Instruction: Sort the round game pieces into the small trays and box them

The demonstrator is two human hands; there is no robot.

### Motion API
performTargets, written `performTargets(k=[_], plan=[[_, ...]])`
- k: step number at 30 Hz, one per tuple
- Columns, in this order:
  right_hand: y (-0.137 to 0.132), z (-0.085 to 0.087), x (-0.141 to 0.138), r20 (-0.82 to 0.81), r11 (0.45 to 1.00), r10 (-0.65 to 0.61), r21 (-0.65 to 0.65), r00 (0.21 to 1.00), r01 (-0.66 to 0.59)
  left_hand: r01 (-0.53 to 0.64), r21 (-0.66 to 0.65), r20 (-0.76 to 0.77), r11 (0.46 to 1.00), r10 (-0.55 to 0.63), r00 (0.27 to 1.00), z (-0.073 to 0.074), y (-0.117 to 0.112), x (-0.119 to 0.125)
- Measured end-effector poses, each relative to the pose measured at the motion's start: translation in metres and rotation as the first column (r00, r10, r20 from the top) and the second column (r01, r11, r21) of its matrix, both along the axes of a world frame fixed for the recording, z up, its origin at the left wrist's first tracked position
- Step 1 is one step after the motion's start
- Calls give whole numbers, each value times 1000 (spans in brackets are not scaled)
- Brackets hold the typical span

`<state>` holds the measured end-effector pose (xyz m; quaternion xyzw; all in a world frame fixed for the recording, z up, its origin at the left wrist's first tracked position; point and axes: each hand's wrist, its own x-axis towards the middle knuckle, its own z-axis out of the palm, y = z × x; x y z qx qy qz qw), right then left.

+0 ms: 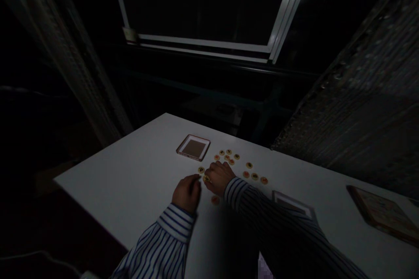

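Note:
Round Chinese chess pieces with black or red characters lie on the white table [131,161]. My right hand [218,178] is closed, its fingertips on a black-marked chess piece [206,178] at its left side. Just left of it is my left hand [187,192], fingers bent and thumb apart, with nothing visible in it. Another black-marked piece [201,170] lies just beyond both hands. Nearer to me, below the right wrist, lies a red-marked piece [215,200]. The right hand's palm side is hidden.
Several pieces [231,161] lie loosely beyond my right hand, and several more [254,176] to its right. A shallow square tray [203,152] stands farther back. A second tray [309,211] is partly behind my right sleeve. A wooden-edged box [382,209] lies at right.

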<state>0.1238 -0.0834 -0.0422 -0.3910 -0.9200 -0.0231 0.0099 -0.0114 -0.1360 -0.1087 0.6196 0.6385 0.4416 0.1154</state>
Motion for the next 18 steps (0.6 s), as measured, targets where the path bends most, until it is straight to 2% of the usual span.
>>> performTargets(k=[3, 5, 8, 11, 15, 18], plan=[[-8, 11, 13, -91, 998, 56, -5, 994, -57, 21, -108, 274, 994, 10, 962, 7, -3, 4], [-14, 18, 24, -148, 997, 72, -14, 986, -75, 82, -157, 458, 984, 0, 889, 15, -5, 9], [-26, 26, 42, -210, 996, 77, -26, 975, -85, 218, -141, 665, 966, -71, 743, 28, -12, 24], [-38, 29, 61, -255, 994, 97, -17, 962, -105, 332, -123, 775, 935, -118, 621, 38, -20, 43], [-49, 28, 86, -329, 991, 128, 3, 936, -134, 398, -159, 825, 903, -100, 556, 48, -28, 69], [-55, 31, 105, -399, 995, 80, -19, 913, -96, 452, -138, 872, 881, -108, 477, 54, -33, 86]])
